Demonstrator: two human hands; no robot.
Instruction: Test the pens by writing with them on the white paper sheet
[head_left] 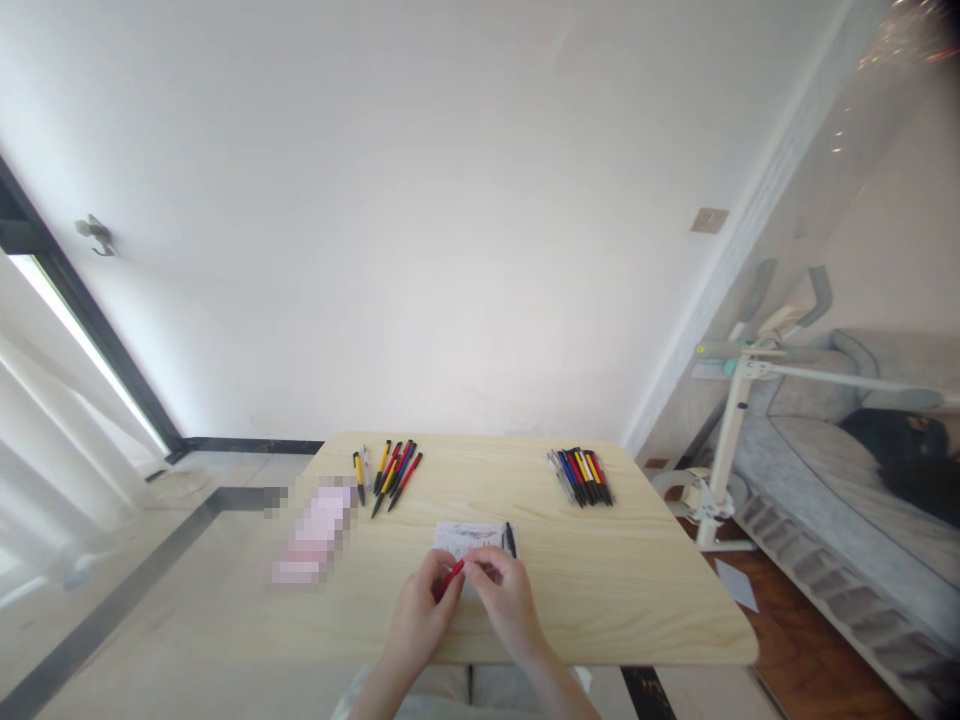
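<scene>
My left hand [424,598] is closed around a red pen barrel [453,574], which slants up to the right. My right hand [504,592] is pinched at the barrel's upper end; whatever lies between its fingertips is too small to make out. Under both hands is a sheet of white paper [459,536] with scribbled marks. A black pen part [511,540] rests at the paper's right edge, just beyond my right fingers.
Several loosely spread pens [390,475] lie at the table's back left. Another row of pens [581,476] lies side by side at the back right. A blurred pink patch [319,530] covers the left edge of the wooden table [615,590]. A white wall stands behind.
</scene>
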